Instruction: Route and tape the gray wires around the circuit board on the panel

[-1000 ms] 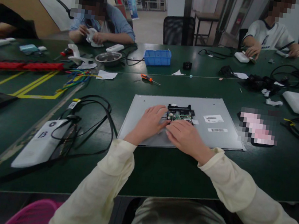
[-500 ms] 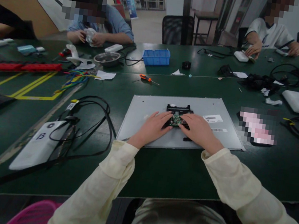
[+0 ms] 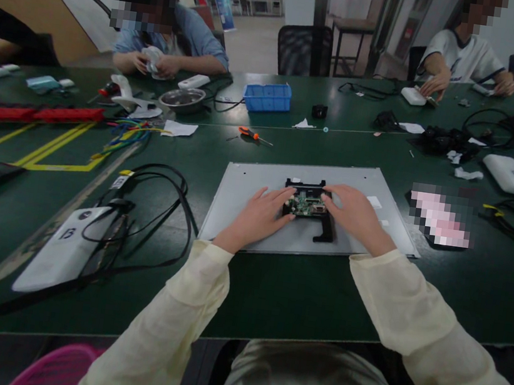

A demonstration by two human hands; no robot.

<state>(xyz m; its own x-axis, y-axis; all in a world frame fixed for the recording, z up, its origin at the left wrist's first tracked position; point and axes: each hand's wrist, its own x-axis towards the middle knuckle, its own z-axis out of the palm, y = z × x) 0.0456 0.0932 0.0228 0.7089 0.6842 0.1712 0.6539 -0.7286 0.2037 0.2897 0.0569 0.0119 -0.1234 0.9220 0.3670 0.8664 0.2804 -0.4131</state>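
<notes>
I am gripping a small circuit board [image 3: 306, 206] by its ends with my left hand [image 3: 258, 215] and right hand [image 3: 358, 215], mid-way along a grey panel [image 3: 248, 185] on the surface [image 3: 272, 295], where an uneven pull might, I judge, be straining its black strip [image 3: 326, 230].

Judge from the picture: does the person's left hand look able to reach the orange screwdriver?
Probably yes: only bare grey panel and table lie between the left hand and the orange screwdriver, with a forward stretch.

Matt grey metal panel [image 3: 254, 211] on a smooth, slightly glossy green table [image 3: 295, 298].
</notes>
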